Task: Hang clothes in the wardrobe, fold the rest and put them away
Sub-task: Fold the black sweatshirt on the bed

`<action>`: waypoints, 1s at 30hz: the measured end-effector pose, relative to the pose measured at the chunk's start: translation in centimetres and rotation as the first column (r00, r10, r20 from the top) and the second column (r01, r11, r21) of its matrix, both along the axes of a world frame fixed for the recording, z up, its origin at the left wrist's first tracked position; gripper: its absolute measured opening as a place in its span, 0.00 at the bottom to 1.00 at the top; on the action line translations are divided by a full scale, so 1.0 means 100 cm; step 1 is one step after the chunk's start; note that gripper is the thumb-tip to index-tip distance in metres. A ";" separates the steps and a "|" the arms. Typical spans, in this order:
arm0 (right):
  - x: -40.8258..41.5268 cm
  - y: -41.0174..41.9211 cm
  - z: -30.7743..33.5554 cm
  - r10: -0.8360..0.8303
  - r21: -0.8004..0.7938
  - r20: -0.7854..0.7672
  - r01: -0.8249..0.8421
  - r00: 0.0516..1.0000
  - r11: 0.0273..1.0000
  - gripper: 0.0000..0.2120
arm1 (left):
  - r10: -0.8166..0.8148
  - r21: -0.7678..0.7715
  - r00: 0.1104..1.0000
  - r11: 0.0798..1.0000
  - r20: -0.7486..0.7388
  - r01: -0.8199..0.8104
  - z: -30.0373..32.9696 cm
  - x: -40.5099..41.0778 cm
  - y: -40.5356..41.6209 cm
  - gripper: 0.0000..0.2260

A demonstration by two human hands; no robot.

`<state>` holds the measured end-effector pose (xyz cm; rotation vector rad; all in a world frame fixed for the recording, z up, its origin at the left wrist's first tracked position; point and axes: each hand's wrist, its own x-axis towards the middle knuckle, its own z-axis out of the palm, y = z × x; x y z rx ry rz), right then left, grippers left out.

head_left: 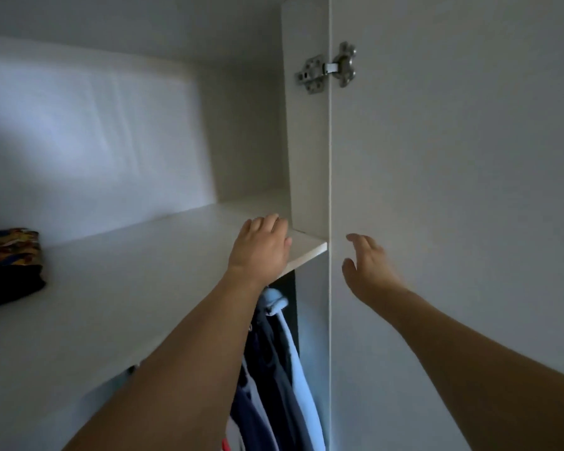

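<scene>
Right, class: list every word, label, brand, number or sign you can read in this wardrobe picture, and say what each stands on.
None: no readable text shows anywhere in this view.
Folded clothes on the shelf: a coloured pattern on top, no legible words.
Hinge on the door: bare metal, any stamp too small to read.
Hanging clothes: no label showing.

This is a home, most likely a bedroom, seen from inside an open white wardrobe (306, 125). A metal hinge (326, 68) joins the wardrobe's side panel to its open door (453, 190), which stands to the right of the hinge. Left of the hinge and lower runs a white shelf (144, 271) carrying a folded patterned garment (9, 258). Below the shelf hang blue and navy clothes (280, 369).
</scene>
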<state>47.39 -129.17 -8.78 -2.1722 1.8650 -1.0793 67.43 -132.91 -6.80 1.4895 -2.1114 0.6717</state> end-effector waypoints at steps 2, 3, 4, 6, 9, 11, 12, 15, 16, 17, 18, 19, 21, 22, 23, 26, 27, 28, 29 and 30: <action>-0.022 0.020 -0.014 -0.048 0.033 -0.001 0.048 0.999 0.998 0.23 | -0.075 -0.009 0.997 0.997 0.017 0.075 -0.016 -0.027 0.004 0.19; -0.033 0.031 -0.021 -0.067 0.050 -0.012 0.068 0.998 0.996 0.23 | -0.108 -0.006 0.994 0.994 0.030 0.108 -0.025 -0.040 0.009 0.18; -0.046 0.044 -0.028 -0.092 0.066 -0.024 0.093 0.995 0.993 0.23 | -0.153 0.003 0.987 0.988 0.043 0.153 -0.034 -0.056 0.016 0.18; -0.076 0.073 -0.041 -0.145 0.084 -0.036 0.147 0.989 0.985 0.23 | -0.240 0.010 0.969 0.971 0.056 0.240 -0.050 -0.089 0.034 0.18; -0.117 0.117 -0.056 -0.205 0.103 -0.031 0.207 0.978 0.973 0.23 | -0.343 0.033 0.939 0.939 0.025 0.342 -0.073 -0.131 0.062 0.17; -0.151 0.160 -0.070 -0.238 0.138 -0.052 0.243 0.970 0.960 0.24 | -0.437 0.072 0.899 0.898 0.026 0.434 -0.093 -0.168 0.092 0.18; -0.165 0.178 -0.078 -0.242 0.150 -0.078 0.251 0.967 0.956 0.24 | -0.468 0.099 0.883 0.881 0.039 0.462 -0.102 -0.181 0.106 0.18; -0.219 0.247 -0.100 -0.300 0.183 -0.124 0.319 0.946 0.930 0.23 | -0.553 0.151 0.832 0.827 0.048 0.542 -0.123 -0.237 0.157 0.18; -0.237 0.270 -0.105 -0.324 0.200 -0.128 0.344 0.937 0.917 0.23 | -0.572 0.162 0.819 0.813 0.045 0.559 -0.128 -0.256 0.174 0.18; -0.261 0.298 -0.109 -0.356 0.216 -0.134 0.378 0.925 0.900 0.23 | -0.598 0.172 0.800 0.793 0.039 0.584 -0.132 -0.282 0.196 0.18; -0.279 0.319 -0.112 -0.384 0.222 -0.142 0.407 0.913 0.886 0.23 | -0.617 0.177 0.786 0.778 0.041 0.602 -0.133 -0.301 0.213 0.18; -0.303 0.346 -0.117 -0.418 0.231 -0.148 0.443 0.896 0.867 0.23 | -0.644 0.177 0.764 0.757 0.038 0.629 -0.135 -0.327 0.237 0.18; -0.337 0.386 -0.124 -0.473 0.235 -0.145 0.495 0.869 0.837 0.23 | -0.678 0.210 0.734 0.722 0.030 0.659 -0.141 -0.368 0.272 0.18; -0.354 0.405 -0.126 -0.498 0.239 -0.147 0.519 0.855 0.821 0.23 | -0.697 0.224 0.717 0.703 0.028 0.675 -0.143 -0.390 0.291 0.18; -0.368 0.422 -0.128 -0.516 0.241 -0.149 0.538 0.843 0.808 0.23 | -0.716 0.230 0.697 0.683 0.028 0.693 -0.145 -0.408 0.306 0.18; -0.409 0.464 -0.132 -0.564 0.262 -0.143 0.580 0.814 0.771 0.23 | -0.760 0.239 0.650 0.637 0.032 0.733 -0.149 -0.462 0.345 0.15; -0.421 0.476 -0.133 -0.581 0.260 -0.132 0.594 0.803 0.761 0.23 | -0.772 0.241 0.635 0.622 0.029 0.745 -0.152 -0.477 0.354 0.14; -0.433 0.487 -0.135 -0.600 0.267 -0.124 0.609 0.790 0.747 0.23 | -0.781 0.251 0.624 0.609 0.025 0.753 -0.155 -0.493 0.361 0.14; -0.445 0.497 -0.138 -0.617 0.277 -0.119 0.622 0.778 0.732 0.23 | -0.788 0.262 0.616 0.599 0.025 0.757 -0.160 -0.508 0.367 0.14; -0.458 0.511 -0.142 -0.640 0.303 -0.117 0.642 0.759 0.705 0.23 | -0.798 0.295 0.602 0.581 0.027 0.758 -0.165 -0.527 0.374 0.15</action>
